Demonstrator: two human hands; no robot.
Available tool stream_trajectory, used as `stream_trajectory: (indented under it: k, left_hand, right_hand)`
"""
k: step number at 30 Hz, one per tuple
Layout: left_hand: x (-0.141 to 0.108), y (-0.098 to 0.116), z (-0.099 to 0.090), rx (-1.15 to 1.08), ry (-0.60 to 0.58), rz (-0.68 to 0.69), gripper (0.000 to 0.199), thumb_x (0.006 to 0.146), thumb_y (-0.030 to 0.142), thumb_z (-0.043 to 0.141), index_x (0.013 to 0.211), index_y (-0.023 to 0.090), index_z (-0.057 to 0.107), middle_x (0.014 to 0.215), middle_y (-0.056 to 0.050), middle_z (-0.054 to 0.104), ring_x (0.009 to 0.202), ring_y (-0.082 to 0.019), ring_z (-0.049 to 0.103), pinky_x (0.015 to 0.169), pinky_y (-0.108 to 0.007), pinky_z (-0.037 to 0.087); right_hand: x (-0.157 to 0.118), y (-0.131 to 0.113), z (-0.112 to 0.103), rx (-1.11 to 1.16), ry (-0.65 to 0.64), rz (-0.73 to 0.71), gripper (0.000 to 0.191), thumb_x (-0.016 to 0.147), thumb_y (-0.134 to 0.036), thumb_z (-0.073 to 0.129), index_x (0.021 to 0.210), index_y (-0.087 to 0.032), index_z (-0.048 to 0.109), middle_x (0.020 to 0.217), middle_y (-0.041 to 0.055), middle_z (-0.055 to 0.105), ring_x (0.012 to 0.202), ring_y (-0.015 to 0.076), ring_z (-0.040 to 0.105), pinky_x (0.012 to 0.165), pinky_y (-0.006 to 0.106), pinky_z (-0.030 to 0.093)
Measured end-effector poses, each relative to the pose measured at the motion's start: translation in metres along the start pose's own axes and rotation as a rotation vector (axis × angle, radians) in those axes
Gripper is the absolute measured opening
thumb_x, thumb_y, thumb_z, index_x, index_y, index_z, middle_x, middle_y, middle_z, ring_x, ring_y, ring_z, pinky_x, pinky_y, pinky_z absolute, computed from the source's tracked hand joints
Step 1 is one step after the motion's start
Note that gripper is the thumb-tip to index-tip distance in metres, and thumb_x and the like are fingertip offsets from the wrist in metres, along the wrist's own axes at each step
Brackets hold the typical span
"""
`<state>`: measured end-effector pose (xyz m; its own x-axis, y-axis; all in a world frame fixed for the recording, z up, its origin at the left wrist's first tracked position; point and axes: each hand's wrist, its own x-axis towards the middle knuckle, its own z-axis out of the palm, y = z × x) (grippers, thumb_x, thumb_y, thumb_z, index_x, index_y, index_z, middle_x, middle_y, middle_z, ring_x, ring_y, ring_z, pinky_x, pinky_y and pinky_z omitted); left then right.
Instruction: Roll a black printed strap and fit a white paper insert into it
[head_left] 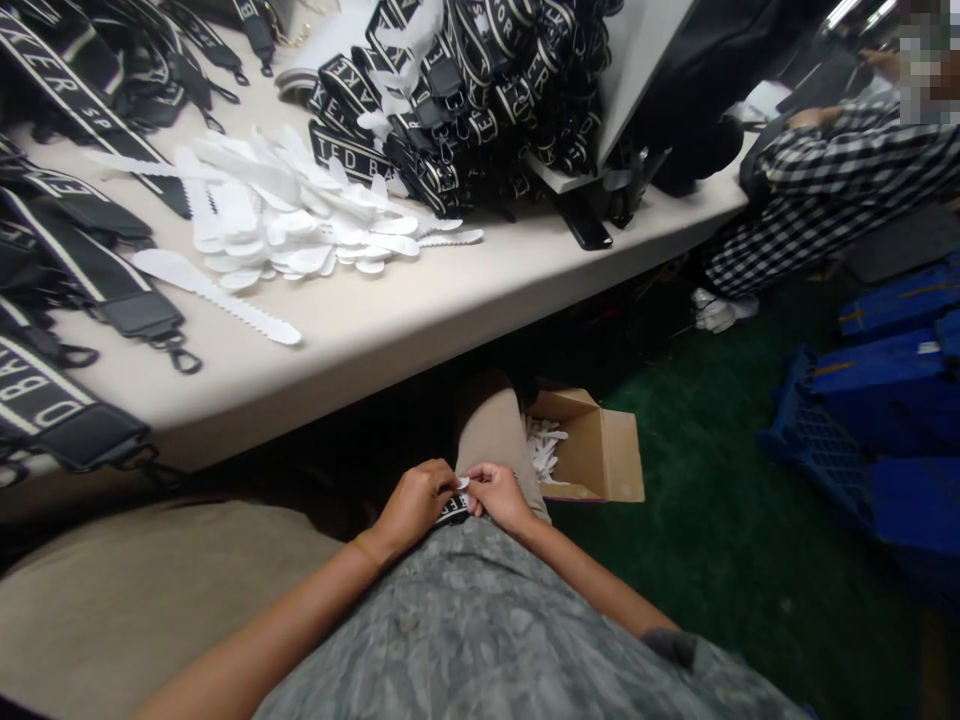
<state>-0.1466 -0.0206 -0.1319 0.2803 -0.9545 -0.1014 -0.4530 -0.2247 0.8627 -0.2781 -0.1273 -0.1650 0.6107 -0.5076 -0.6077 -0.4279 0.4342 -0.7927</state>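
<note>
Over my lap, my left hand [417, 503] and my right hand [496, 493] meet with fingers pinched together. A small white piece [463, 483] sits between their fingertips. Just below it a black strap with white lettering [453, 512] lies partly hidden under my fingers. Both hands seem to grip the white piece; which fingers also touch the strap is too small to tell.
The table [360, 350] holds a pile of white notched strips [255, 200], loose straps [82, 250], bundled straps [465, 90] and a black phone [583, 222]. An open carton [622, 455] stands beside my knee. Blue crates [885, 390] and a person in checks [832, 185] are right.
</note>
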Motion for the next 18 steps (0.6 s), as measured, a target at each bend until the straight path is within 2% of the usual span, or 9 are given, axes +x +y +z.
stream_trajectory:
  k: [4,7,9,13,16,18]
  left_hand:
    - [-0.005,0.012,-0.003,0.008,-0.060,0.049,0.024,0.092,0.023,0.050,0.090,0.019,0.074,0.090,-0.008,0.066,0.083,-0.019,0.061,0.076,-0.028,0.046]
    - [-0.006,0.015,-0.001,-0.022,-0.037,-0.034,0.029,0.093,0.032,0.049,0.084,0.018,0.072,0.088,-0.009,0.066,0.082,-0.020,0.061,0.077,-0.029,0.044]
    - [-0.002,0.012,0.001,-0.051,0.001,-0.118,0.028,0.091,0.034,0.052,0.078,0.018,0.070,0.082,-0.007,0.066,0.079,-0.020,0.062,0.075,-0.029,0.044]
    - [0.010,-0.002,0.001,-0.114,0.047,-0.221,0.020,0.082,0.035,0.059,0.085,0.019,0.071,0.080,-0.005,0.071,0.076,-0.021,0.066,0.070,-0.028,0.047]
    - [0.014,-0.009,0.000,-0.174,-0.012,-0.184,0.023,0.077,0.039,0.060,0.074,0.020,0.073,0.073,-0.005,0.074,0.072,-0.024,0.070,0.064,-0.029,0.051]
    - [0.014,-0.014,0.000,-0.217,-0.072,-0.189,0.024,0.075,0.044,0.062,0.069,0.024,0.074,0.073,-0.003,0.075,0.076,-0.028,0.072,0.069,-0.033,0.054]
  right_hand:
    - [-0.002,-0.002,-0.001,0.004,0.036,-0.013,0.026,0.067,-0.038,0.071,0.075,-0.015,0.062,0.042,-0.0049,0.056,0.034,0.0094,0.049,0.035,0.018,0.034]
    - [-0.005,-0.004,-0.001,-0.007,0.052,-0.021,0.024,0.069,-0.037,0.070,0.072,-0.015,0.061,0.042,-0.0048,0.056,0.033,0.0095,0.048,0.035,0.018,0.033]
    - [-0.005,-0.006,0.000,-0.017,0.053,-0.026,0.022,0.071,-0.036,0.069,0.071,-0.017,0.059,0.041,-0.0052,0.055,0.033,0.0095,0.047,0.034,0.018,0.032]
    - [-0.006,-0.012,0.006,-0.046,0.077,-0.057,0.020,0.071,-0.034,0.068,0.066,-0.019,0.055,0.039,-0.0065,0.053,0.031,0.0091,0.044,0.033,0.018,0.028]
    - [-0.009,-0.011,0.014,-0.099,0.108,-0.024,0.018,0.072,-0.029,0.068,0.063,-0.021,0.055,0.038,-0.0075,0.051,0.031,0.0092,0.042,0.034,0.019,0.029]
    - [-0.006,-0.005,0.016,-0.153,0.124,0.030,0.015,0.073,-0.025,0.067,0.063,-0.022,0.057,0.040,-0.0074,0.050,0.035,0.0111,0.046,0.035,0.020,0.032]
